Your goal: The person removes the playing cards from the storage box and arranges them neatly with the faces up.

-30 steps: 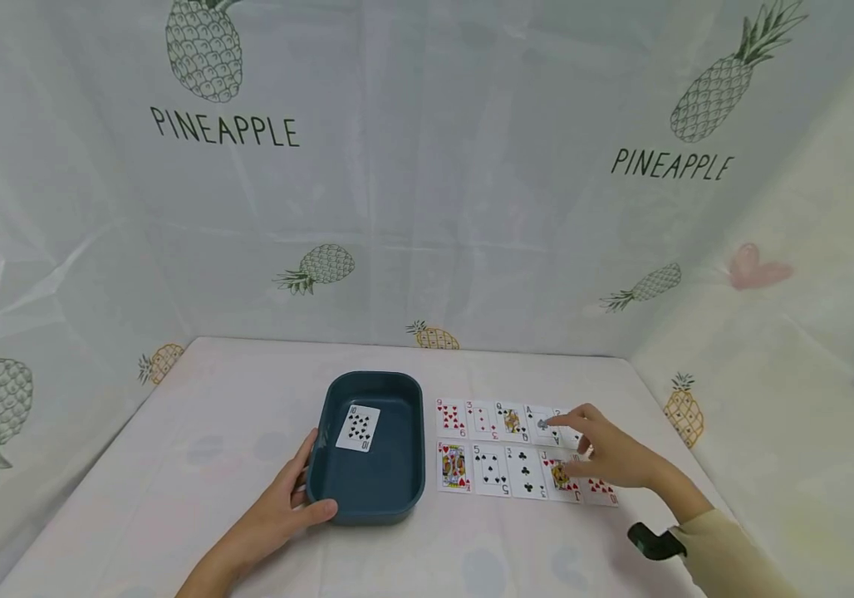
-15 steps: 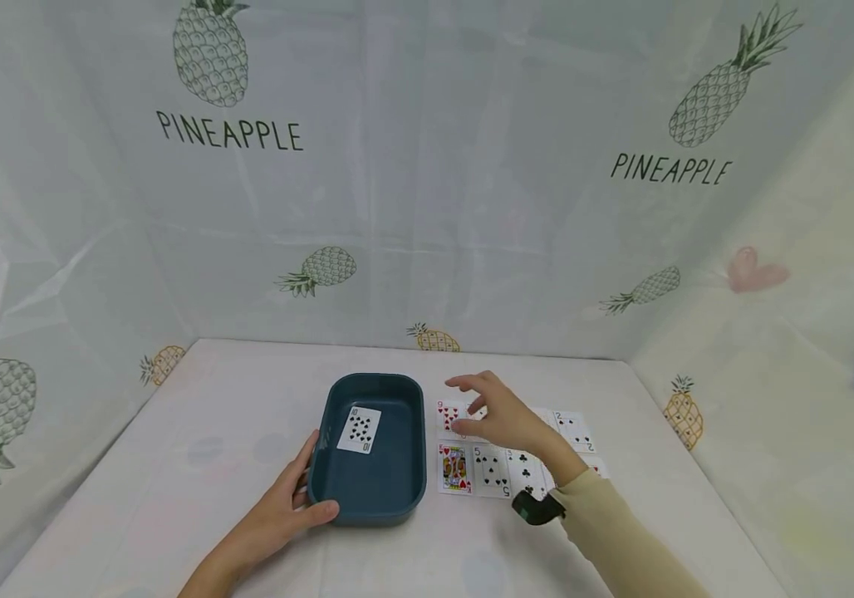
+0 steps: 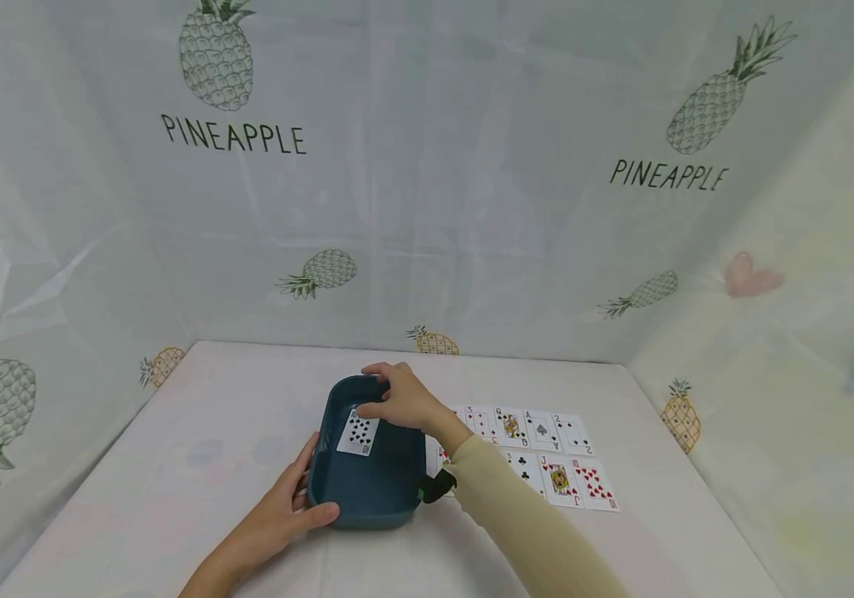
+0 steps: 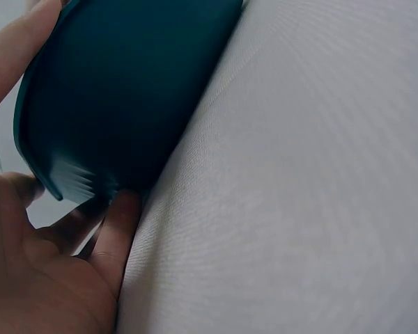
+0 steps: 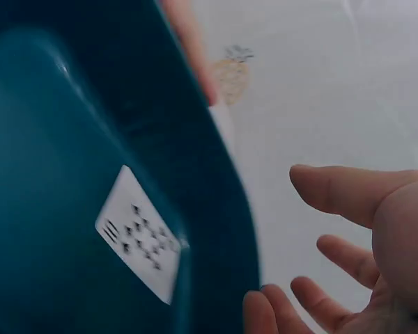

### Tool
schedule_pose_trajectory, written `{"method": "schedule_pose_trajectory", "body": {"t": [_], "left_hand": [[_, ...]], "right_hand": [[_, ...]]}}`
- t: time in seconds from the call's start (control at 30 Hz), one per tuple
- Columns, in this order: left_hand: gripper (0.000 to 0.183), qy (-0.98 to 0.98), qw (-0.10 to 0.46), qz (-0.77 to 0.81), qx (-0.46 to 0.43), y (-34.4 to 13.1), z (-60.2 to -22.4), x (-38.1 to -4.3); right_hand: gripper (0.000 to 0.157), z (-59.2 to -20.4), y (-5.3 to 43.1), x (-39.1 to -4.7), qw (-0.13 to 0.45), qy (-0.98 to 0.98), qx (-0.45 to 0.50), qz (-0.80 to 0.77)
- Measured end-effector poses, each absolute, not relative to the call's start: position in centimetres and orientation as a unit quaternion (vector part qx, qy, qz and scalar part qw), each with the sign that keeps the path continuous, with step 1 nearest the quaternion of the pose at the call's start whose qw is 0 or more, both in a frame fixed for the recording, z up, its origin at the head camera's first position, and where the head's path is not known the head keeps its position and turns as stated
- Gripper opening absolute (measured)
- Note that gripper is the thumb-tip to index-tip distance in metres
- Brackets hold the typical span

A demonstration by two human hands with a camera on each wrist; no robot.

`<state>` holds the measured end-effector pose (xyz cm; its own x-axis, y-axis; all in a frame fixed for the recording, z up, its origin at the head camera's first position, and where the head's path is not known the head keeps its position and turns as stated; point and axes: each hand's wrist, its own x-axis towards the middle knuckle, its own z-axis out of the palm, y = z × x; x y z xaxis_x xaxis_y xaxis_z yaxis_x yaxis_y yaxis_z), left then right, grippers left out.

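My left hand (image 3: pixel 270 519) grips the near-left side of a deep blue tray (image 3: pixel 370 497). Its thumb lies over the rim, and in the left wrist view its fingers (image 4: pixel 115 236) touch the outer wall. Inside the tray a ten of spades playing card (image 3: pixel 357 436) lies face up. Over the tray's far part hovers my right hand (image 3: pixel 404 403), thumb and fingers apart. The right wrist view shows nothing between those spread fingers. Two rows of face-up playing cards (image 3: pixel 542 429) lie right of the tray, the left ones partly hidden by my right arm.
A white cloth covers the table (image 3: pixel 247 399). Pineapple-printed sheeting (image 3: pixel 472 249) rises behind it and at both sides. A dark strap piece (image 3: pixel 438 486) sits at my right wrist, close to the tray's right rim.
My right hand has swept left from the right end of the card rows, across the cards, to above the tray. My left hand and the tray have stayed in place.
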<state>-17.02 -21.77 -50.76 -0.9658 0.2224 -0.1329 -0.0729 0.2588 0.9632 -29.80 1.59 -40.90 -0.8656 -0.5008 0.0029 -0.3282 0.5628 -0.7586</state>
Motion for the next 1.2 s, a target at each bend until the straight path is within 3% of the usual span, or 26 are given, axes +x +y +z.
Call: {"method": "schedule_pose_trajectory", "body": {"t": [0.57, 0.93, 1.2], "left_hand": [[0.1, 0.759, 0.131, 0.633, 0.071, -22.0, -50.9, -17.0], [0.1, 0.765, 0.13, 0.627, 0.067, -21.9, -50.8, -17.2], [0.1, 0.767, 0.129, 0.625, 0.072, -21.9, -50.9, -17.2]], "right_hand": [[0.083, -46.6, -2.3, -31.3, 0.155, 0.928, -0.111, -0.32], [0.091, -46.2, -2.5, -30.8, 0.16, 0.94, -0.109, -0.28], [0.088, -46.3, -2.6, -30.8, 0.155, 0.935, -0.108, -0.299]]}}
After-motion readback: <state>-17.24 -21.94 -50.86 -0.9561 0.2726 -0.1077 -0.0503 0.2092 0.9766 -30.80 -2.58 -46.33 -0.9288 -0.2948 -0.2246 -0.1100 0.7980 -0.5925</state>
